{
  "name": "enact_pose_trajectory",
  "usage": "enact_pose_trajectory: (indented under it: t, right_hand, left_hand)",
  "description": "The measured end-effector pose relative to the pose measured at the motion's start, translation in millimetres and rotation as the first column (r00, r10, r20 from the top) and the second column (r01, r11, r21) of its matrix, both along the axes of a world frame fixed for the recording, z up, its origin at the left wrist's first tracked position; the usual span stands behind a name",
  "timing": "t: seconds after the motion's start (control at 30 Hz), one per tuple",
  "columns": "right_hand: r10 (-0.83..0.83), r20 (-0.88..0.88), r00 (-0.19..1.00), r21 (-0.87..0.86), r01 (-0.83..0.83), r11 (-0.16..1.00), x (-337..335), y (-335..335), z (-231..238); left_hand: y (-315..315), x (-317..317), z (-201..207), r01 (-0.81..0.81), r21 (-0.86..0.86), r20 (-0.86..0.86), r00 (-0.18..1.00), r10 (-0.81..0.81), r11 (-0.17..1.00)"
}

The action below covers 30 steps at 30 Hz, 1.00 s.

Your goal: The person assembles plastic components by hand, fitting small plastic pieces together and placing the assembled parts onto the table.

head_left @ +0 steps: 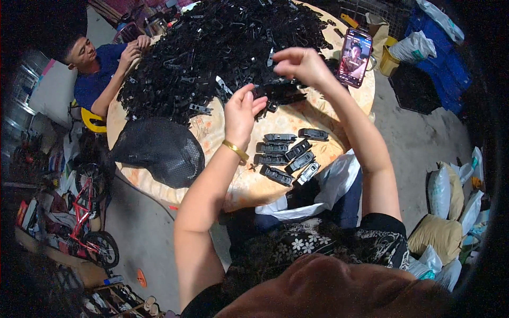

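Observation:
My left hand [243,114], with a gold bangle at its wrist, is held over the near edge of a big heap of small black plastic parts [222,42]. Its fingers are apart and I see nothing in them. Above the heap's right side, my right hand [303,66] has thumb and fingertips drawn together. A small pale grey part [270,56] shows beside those fingertips; whether they grip it I cannot tell. Nearer to me, several black car-shaped plastic pieces [275,148] lie in loose rows, one of them greyer [308,173].
The round table has a pale patterned cloth [222,185]. On it are a black mesh bag [164,151] at left and a propped-up phone [355,57] at right. Across the left edge sits another person [98,69]. Filled sacks [437,238] and a red bicycle [82,212] stand around.

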State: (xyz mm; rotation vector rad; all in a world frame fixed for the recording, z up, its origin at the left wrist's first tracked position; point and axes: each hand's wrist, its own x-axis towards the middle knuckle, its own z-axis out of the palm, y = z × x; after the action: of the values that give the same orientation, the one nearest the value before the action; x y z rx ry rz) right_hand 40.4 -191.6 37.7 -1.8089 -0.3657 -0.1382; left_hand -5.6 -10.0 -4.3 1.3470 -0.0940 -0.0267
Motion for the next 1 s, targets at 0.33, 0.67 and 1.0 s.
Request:
enact_pose_trajectory:
  t: [0.33, 0.67, 1.0]
  right_hand:
    - [-0.161, 0.217, 0.963, 0.019, 0.161, 0.987, -25, 29, -27]
    - [-0.128, 0.14, 0.982, -0.138, 0.148, 0.979, -38, 37, -25]
    - [-0.168, 0.225, 0.96, -0.288, 0.23, 0.93, -34, 26, -29]
  left_hand:
    - [1, -3, -1, 0.012, -0.016, 0.021, 1.0, -0.012, 1.0]
    - [4, 0, -2, 0.018, 0.031, 0.021, 1.0, -0.018, 0.999]
    - [5, -4, 8, 0.119, 0.023, 0.0, 0.993, -0.119, 0.993]
